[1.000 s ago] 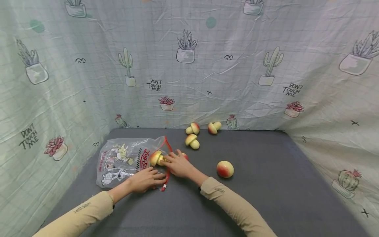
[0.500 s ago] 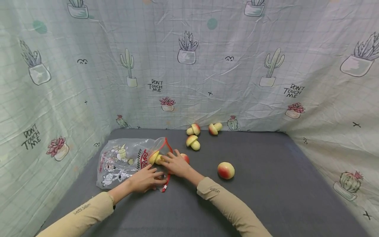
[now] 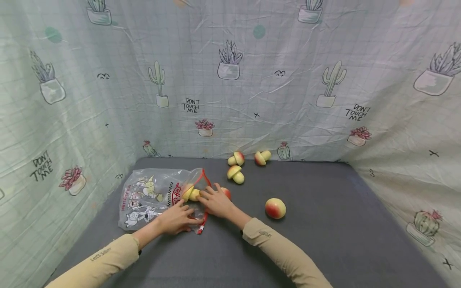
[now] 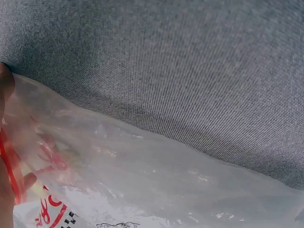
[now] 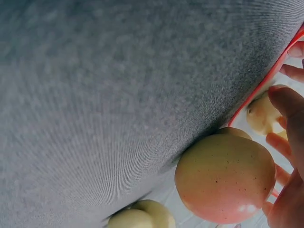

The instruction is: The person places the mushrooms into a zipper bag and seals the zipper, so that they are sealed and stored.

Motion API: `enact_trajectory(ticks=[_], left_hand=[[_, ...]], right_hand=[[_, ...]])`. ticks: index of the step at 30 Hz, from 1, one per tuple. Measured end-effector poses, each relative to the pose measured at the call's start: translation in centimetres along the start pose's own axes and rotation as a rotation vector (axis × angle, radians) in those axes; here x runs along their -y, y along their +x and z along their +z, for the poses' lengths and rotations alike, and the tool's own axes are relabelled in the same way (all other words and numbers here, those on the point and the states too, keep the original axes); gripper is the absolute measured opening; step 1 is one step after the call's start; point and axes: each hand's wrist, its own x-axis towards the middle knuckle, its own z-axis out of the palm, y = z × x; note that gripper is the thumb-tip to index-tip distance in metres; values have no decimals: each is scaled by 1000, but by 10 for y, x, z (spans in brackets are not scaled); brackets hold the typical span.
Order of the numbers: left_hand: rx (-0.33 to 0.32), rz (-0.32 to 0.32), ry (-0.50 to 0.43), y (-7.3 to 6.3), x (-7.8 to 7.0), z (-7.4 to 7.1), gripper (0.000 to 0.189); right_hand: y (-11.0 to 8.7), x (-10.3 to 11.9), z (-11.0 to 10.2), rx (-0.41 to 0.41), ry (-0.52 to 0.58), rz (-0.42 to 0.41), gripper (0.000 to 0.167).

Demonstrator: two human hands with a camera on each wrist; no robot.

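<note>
A clear zip bag (image 3: 145, 196) with a red-edged mouth and cartoon print lies on the left of the grey table. My left hand (image 3: 176, 219) grips the bag's near edge at its mouth; part of that hand shows at the left of the left wrist view. A yellow-and-red toy mushroom (image 3: 194, 195) lies inside the mouth, stem toward my right hand (image 3: 216, 201). The right fingers are spread at the opening, beside the stem. Next to that hand sits a rounded yellow-and-red toy (image 5: 225, 178), mostly hidden behind it in the head view.
Farther back lie toy mushrooms: one (image 3: 235, 175) nearer, another (image 3: 236, 159) behind it and a third (image 3: 262, 157) to the right. A rounded yellow-and-red toy (image 3: 275, 208) stands right of my right arm. A printed curtain (image 3: 259, 96) hangs along the back and sides.
The right fingers have come off the mushroom's stem and drawn back slightly, leaving it in the bag's mouth. The left hand stays at the bag's edge. The head view has shifted a little.
</note>
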Motion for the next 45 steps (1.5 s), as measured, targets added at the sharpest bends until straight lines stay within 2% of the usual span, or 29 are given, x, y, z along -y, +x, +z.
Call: enact_trajectory(ticks=[9, 14, 24, 30, 37, 39, 42, 45], left_hand=[[-39, 28, 15, -1, -2, 2, 45], [-19, 27, 4, -1, -3, 2, 44], [-5, 6, -12, -1, -3, 4, 46], [-36, -1, 6, -1, -1, 7, 48], [-122, 22, 16, -3, 1, 8, 50], [-129, 25, 16, -3, 1, 8, 50], [-109, 17, 5, -2, 1, 8, 49], [-53, -4, -14, -1, 0, 6, 50]], right_hand=[[-4, -1, 1, 72, -9, 3, 43], [-2, -2, -1, 110, -3, 6, 43], [6, -1, -1, 110, 15, 9, 43], [12, 0, 3, 112, -22, 6, 44], [19, 2, 8, 124, -64, 3, 44], [21, 3, 8, 131, -74, 4, 44], [24, 4, 7, 147, -77, 5, 46], [28, 4, 6, 178, -74, 9, 48]])
